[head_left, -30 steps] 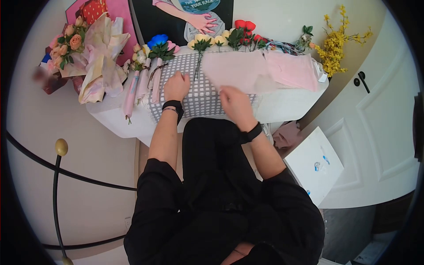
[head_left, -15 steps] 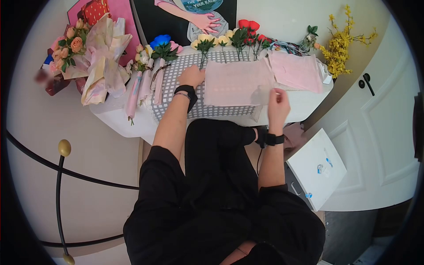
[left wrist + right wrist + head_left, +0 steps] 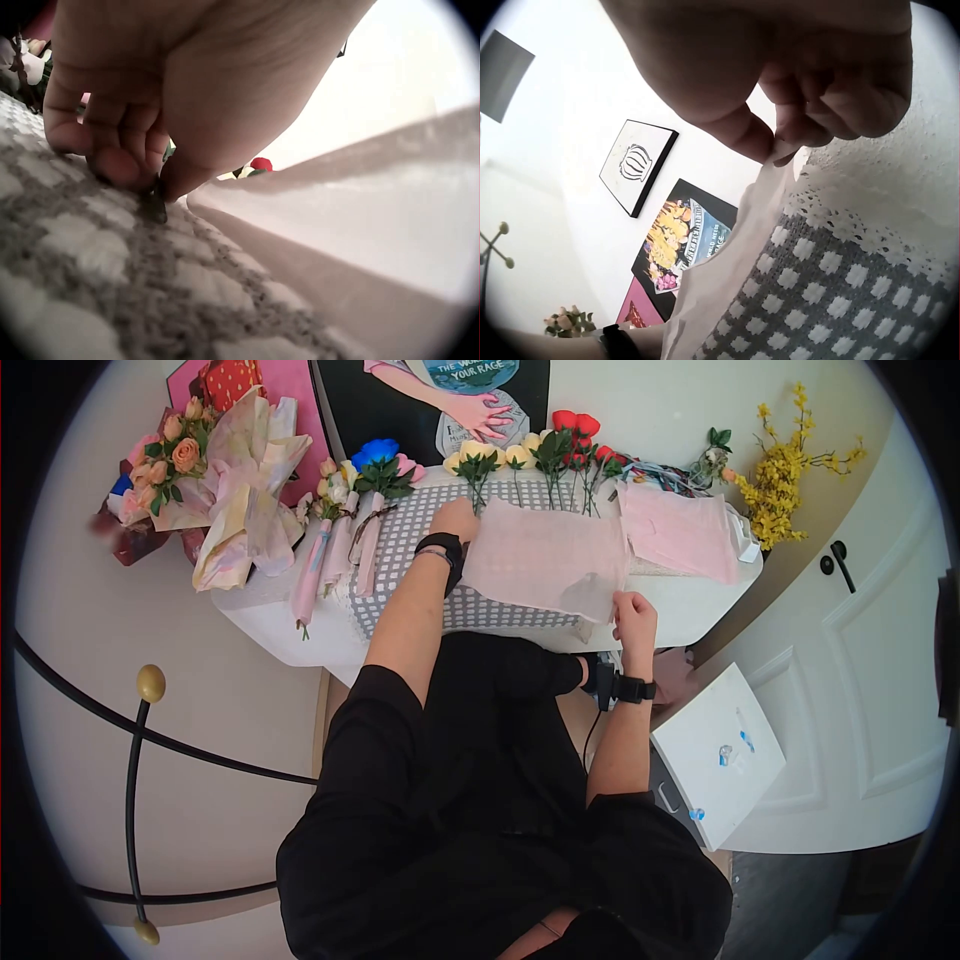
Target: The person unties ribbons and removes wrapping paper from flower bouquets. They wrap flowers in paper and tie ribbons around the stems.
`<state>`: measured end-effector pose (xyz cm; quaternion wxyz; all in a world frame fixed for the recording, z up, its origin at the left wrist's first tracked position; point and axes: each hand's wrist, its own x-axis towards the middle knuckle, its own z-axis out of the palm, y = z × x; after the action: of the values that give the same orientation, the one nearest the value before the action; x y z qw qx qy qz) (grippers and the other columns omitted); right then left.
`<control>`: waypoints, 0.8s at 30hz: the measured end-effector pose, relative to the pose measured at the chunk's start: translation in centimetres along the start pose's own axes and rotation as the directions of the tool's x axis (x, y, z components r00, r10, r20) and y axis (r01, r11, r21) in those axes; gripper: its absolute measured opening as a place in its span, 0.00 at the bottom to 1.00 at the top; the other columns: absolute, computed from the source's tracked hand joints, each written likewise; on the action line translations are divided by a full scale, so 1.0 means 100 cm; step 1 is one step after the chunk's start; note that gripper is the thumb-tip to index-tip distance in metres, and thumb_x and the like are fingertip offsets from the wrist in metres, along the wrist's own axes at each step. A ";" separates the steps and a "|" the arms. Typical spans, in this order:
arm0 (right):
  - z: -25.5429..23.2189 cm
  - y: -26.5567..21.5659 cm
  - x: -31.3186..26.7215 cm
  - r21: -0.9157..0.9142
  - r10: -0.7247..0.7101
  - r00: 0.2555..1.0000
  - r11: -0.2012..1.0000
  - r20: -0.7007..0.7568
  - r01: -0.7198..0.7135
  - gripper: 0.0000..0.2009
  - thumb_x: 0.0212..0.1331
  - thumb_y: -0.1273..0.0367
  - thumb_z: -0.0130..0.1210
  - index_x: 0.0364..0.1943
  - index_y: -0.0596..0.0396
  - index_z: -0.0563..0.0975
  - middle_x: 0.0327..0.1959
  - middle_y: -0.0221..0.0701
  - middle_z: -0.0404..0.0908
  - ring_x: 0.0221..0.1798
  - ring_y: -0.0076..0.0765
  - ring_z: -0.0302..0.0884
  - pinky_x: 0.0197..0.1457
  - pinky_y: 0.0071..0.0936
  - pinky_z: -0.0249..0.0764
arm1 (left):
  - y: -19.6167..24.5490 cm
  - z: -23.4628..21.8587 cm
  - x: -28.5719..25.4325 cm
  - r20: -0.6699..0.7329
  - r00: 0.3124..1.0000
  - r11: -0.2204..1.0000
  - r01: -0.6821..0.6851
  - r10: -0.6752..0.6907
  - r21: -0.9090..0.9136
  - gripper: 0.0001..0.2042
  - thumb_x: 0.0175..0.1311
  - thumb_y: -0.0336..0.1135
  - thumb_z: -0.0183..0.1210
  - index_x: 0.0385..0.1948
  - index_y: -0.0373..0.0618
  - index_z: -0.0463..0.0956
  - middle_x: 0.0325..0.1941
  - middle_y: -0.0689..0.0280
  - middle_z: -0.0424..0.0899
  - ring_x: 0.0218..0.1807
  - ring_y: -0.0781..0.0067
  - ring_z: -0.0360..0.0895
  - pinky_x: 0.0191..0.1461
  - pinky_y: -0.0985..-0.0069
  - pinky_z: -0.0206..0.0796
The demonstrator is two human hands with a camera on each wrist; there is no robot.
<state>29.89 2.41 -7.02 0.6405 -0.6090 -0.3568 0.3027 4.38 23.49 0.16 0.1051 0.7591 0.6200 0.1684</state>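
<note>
A thin pale pink sheet (image 3: 545, 560) lies across the grey-and-white checked cloth (image 3: 395, 555). At the sheet's upper left edge is the left hand (image 3: 455, 520). In the left wrist view the left hand (image 3: 142, 105) has bent fingers, thumb and fingertip pinching a thin dark stem (image 3: 160, 208) beside the sheet's edge (image 3: 247, 240). The right hand (image 3: 636, 622) pinches the sheet's lower right corner; the right wrist view shows the corner between thumb and finger of the right hand (image 3: 802, 82). Yellow roses (image 3: 475, 458) lie just above the left hand.
Red roses (image 3: 575, 428), a blue rose (image 3: 378, 452) and pink-wrapped stems (image 3: 312, 575) lie along the white table (image 3: 270, 630). More pink sheets (image 3: 680, 535) are stacked at right. A wrapped bouquet (image 3: 235, 500) stands at left, yellow blossoms (image 3: 780, 485) at right, a white cabinet (image 3: 740, 760) below.
The right hand has moved from the middle of the cloth to the sheet's lower right corner and now grips it. The left hand has shifted up and right. The sheet now lies lower, spread over the cloth.
</note>
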 end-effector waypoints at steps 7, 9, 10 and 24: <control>0.002 0.000 -0.013 0.055 0.048 0.998 0.997 0.043 -0.050 0.13 0.58 0.66 0.54 0.19 0.53 0.71 0.14 0.20 0.66 0.13 0.15 0.58 0.15 0.18 0.53 | 0.026 -0.003 0.004 0.069 0.997 0.996 0.043 -0.038 -0.074 0.20 0.53 0.44 0.58 0.38 0.33 0.79 0.43 0.46 0.81 0.48 0.52 0.80 0.52 0.63 0.71; -0.001 0.000 -0.014 0.043 0.024 0.998 0.999 0.055 -0.027 0.13 0.58 0.66 0.54 0.18 0.53 0.71 0.14 0.21 0.66 0.13 0.15 0.58 0.15 0.18 0.53 | 0.030 0.005 0.004 -0.022 0.999 0.998 0.023 -0.025 -0.060 0.19 0.53 0.44 0.58 0.36 0.33 0.80 0.41 0.47 0.82 0.47 0.53 0.80 0.51 0.63 0.71; -0.002 0.000 -0.015 0.031 0.008 0.998 0.999 0.070 -0.010 0.13 0.58 0.66 0.54 0.18 0.53 0.70 0.14 0.21 0.66 0.13 0.15 0.58 0.15 0.18 0.53 | 0.031 0.008 0.005 -0.107 0.994 0.999 0.009 -0.014 -0.040 0.18 0.53 0.44 0.58 0.33 0.34 0.81 0.39 0.47 0.83 0.46 0.53 0.81 0.50 0.64 0.72; 0.012 0.012 -0.028 0.386 0.123 0.943 0.890 0.309 -0.242 0.07 0.59 0.69 0.49 0.26 0.54 0.73 0.24 0.23 0.72 0.25 0.21 0.70 0.21 0.20 0.68 | -0.013 -0.052 0.005 0.050 0.998 0.946 -0.021 0.039 -0.324 0.10 0.51 0.31 0.55 0.24 0.33 0.80 0.21 0.55 0.83 0.24 0.64 0.83 0.31 0.70 0.75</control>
<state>27.35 0.87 -8.49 0.6683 -0.4401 -0.3100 0.5134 1.31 23.95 4.53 0.2428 0.7453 0.5692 0.2480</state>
